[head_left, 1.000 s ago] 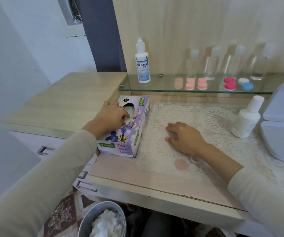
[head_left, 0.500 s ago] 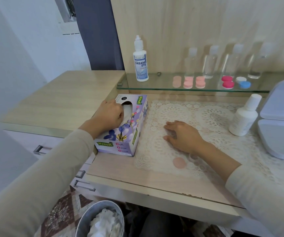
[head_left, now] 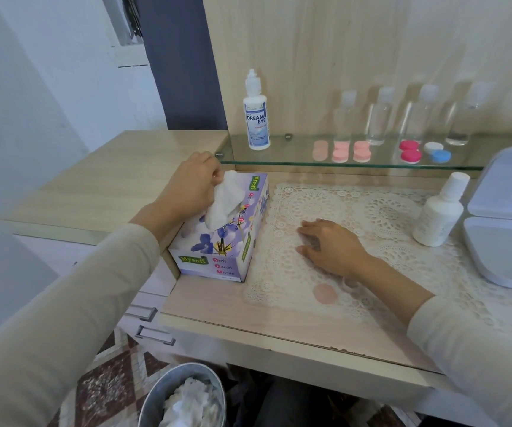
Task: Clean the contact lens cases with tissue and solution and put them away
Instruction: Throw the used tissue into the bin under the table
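Straight ahead, a person in cream sleeves reaches both hands over a pale wooden table. The left hand hovers over a purple floral tissue box at the table's left edge, its fingers pinching a white tissue that stands partly out of the slot. The right hand lies palm down on a lace mat, fingers relaxed and flat, grasping nothing that can be made out. A round pale pink cap lies on the mat just beside that wrist.

At the back, a glass shelf carries a row of lens cases in pink, magenta, white and blue, with clear bottles behind them and a Dream Eye solution bottle upright at its left end. A plain white bottle stands on the mat to the right, next to an open white container. Below the table, a metal bin holds crumpled tissues.
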Motion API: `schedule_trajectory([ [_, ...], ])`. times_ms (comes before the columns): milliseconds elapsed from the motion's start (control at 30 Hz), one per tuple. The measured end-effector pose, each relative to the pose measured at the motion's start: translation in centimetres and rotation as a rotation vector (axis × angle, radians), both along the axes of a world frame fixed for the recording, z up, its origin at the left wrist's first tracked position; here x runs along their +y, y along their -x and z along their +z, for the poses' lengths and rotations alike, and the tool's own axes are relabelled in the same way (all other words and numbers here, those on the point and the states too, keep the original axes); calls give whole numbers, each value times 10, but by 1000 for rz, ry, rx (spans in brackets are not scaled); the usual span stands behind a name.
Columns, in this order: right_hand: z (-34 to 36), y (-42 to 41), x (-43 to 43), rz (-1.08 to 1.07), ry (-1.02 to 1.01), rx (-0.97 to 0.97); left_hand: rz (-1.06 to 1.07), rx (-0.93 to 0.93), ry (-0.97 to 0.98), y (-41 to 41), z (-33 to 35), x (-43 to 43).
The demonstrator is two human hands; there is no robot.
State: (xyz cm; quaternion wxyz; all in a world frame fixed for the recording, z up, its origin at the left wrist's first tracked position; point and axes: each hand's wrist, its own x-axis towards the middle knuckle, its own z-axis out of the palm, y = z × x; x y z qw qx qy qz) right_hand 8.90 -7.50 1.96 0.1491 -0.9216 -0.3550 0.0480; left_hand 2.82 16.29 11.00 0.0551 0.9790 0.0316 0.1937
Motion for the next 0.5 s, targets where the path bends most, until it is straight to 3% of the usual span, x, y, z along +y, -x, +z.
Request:
schedule_trajectory([
  [100,2,0,0,-10,-115,36,-18,-31,100,4,11,-12],
  [333,41,18,-4,-91,-710,14,-130,13,152,15,19,-51],
  [500,62,39,-7,-55,-835,12,-222,-15,215,29,28,-93],
])
